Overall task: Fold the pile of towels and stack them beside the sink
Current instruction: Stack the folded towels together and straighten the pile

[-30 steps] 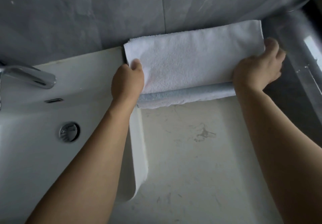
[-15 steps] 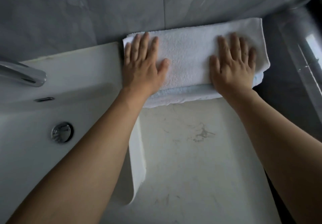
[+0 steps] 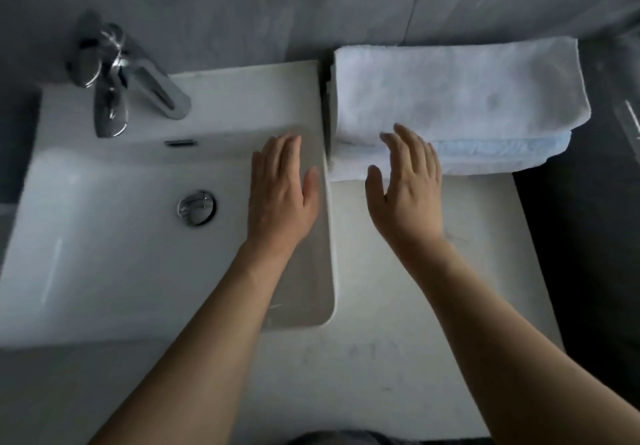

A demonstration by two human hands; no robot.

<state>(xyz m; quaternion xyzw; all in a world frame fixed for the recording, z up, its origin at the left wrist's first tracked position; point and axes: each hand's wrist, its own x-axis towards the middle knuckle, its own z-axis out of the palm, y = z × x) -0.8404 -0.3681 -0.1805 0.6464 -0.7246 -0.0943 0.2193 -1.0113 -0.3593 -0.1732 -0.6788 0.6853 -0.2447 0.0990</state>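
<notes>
The sink [image 3: 104, 236] fills the frame from 7 to 10 o'clock, and the pale tabletop [image 3: 398, 306] runs from centre to 5 o'clock. At 1 o'clock, just beside the sink's rim and against the wall, sits the stack of folded towels [image 3: 457, 98], a white one on top and a blue layer showing beneath. Both hands hold nothing, fingers straight and spread: the left hand [image 3: 282, 188] hovers over the basin's right edge, and the right hand [image 3: 407, 184] is at the stack's near-left corner; whether it touches is unclear. A careless brush there could skew the layers or tip the overhanging right end off. The faucet [image 3: 124, 77] at 10 o'clock and the drain plug [image 3: 196, 207] sit well apart; nothing blocks the hands.
</notes>
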